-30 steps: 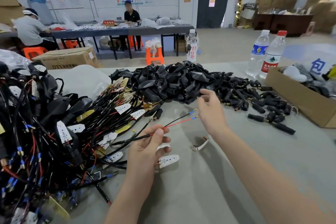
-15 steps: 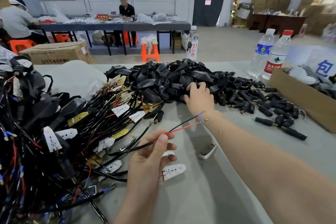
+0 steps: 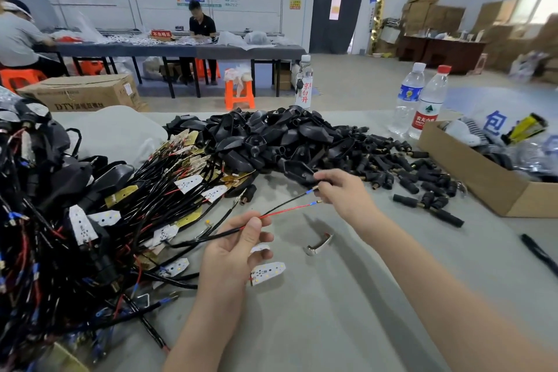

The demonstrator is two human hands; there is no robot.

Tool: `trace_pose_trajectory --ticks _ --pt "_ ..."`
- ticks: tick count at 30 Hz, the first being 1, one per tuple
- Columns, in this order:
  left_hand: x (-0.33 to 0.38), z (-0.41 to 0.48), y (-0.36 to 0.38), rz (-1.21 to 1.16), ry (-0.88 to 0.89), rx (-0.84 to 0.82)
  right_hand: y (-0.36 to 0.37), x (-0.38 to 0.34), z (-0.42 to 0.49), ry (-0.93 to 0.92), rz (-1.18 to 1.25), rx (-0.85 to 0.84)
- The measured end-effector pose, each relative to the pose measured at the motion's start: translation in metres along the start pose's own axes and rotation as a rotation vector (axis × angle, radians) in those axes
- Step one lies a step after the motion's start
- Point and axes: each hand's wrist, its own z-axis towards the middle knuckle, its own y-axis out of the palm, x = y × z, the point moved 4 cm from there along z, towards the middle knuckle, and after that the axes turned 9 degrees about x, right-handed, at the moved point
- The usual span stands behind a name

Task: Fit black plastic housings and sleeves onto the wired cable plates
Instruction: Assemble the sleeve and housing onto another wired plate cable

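Holding: my left grip (image 3: 234,251) pinches a black cable (image 3: 211,235) between thumb and fingers, low over the tabletop (image 3: 332,326)
Wires: a red wire (image 3: 287,211) and a black wire (image 3: 287,200) fork out of that cable toward my right, both ending in blue tips
Right side: my right grip (image 3: 344,195) is curled round a black housing (image 3: 299,174) at the near edge of the heap, just beside the two wire tips; lifted or resting, I cannot tell
Plate: the white cable plate (image 3: 267,272) shows just below my left grip
Housings: the heap of housings (image 3: 271,136) lies beyond both hands
Sleeves: small black sleeves (image 3: 407,172) lie scattered right of the heap, some brass-tipped
Left: a tangle of wired plates (image 3: 90,214)
Between my forearms: a metal clip (image 3: 318,246)
Far right: a cardboard box (image 3: 483,187), two water bottles (image 3: 407,100) behind it
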Motion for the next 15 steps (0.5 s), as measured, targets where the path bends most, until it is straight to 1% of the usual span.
trace_pose_trajectory --ticks 3,6,9,12,15 --pt "-0.002 -0.003 0.002 0.034 0.01 -0.022 -0.026 0.009 -0.037 0.06 0.102 -0.048" --pt "-0.004 -0.006 0.004 0.081 0.02 -0.057 -0.05 0.018 -0.065 0.054 0.087 -0.004" --pt "-0.008 -0.009 0.006 0.145 0.049 -0.092 -0.062 0.028 -0.08 -0.032 -0.056 0.119" --pt "-0.012 -0.009 0.006 0.183 0.066 -0.111 -0.064 0.032 -0.087 -0.155 -0.128 0.244" --pt "-0.014 -0.006 0.006 0.206 0.074 -0.108 -0.067 0.035 -0.083 -0.249 -0.228 0.297"
